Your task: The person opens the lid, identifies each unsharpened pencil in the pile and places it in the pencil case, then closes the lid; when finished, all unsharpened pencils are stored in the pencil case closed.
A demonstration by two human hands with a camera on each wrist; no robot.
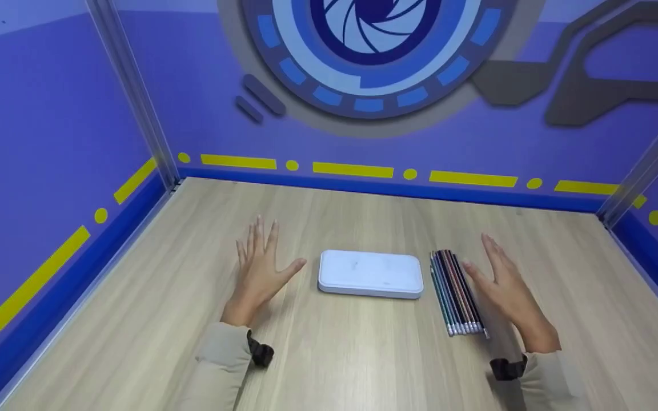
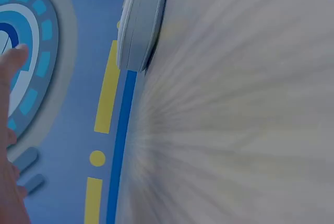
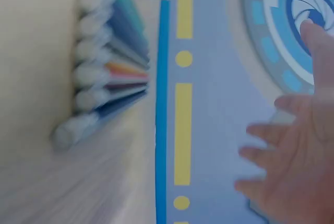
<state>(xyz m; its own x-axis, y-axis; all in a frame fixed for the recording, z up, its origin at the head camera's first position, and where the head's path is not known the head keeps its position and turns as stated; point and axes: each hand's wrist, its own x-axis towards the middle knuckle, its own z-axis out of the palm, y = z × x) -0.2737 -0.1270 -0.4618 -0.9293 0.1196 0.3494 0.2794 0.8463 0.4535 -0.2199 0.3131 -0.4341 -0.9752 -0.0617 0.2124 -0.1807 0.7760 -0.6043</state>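
Note:
A flat white rectangular case [image 1: 370, 273] with rounded corners lies closed at the middle of the wooden table [image 1: 363, 359]. A tight row of several coloured pencils [image 1: 456, 292] lies just to its right, their white ends toward me. My left hand [image 1: 260, 268] hovers left of the case with straight, spread fingers and holds nothing. My right hand [image 1: 506, 285] hovers just right of the pencils, fingers straight, holding nothing. The left wrist view shows the case's edge [image 2: 141, 23]. In the right wrist view the pencil ends [image 3: 94, 67] and my spread fingers [image 3: 292, 145] appear.
Blue walls with yellow dashes [image 1: 352, 169] close the table at the back and on both sides. Metal corner posts [image 1: 135, 97] stand at the back left and back right. Bare wood lies in front of the case and on both flanks.

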